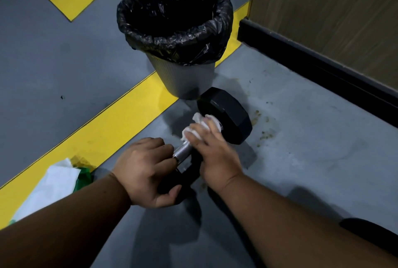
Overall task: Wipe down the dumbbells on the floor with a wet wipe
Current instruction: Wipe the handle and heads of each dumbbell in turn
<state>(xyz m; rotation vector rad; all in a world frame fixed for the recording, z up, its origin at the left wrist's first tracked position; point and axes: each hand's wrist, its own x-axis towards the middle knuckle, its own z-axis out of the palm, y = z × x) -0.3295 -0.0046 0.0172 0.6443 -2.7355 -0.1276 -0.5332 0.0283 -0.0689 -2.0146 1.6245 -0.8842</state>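
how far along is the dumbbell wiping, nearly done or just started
Mid-wipe, as far as one frame shows. The right hand presses a white wipe on the dumbbell handle beside its far head, while the left hand steadies the near end. Which parts are already clean cannot be told. A lined bin stands ready for the wipe.

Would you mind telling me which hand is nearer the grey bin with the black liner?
Right. The right hand wipes the handle just below the grey bin; the left hand sits further back.

grey floor [301, 138] | dumbbell [226, 114] | lined bin [183, 78] | wipe packet [53, 186]
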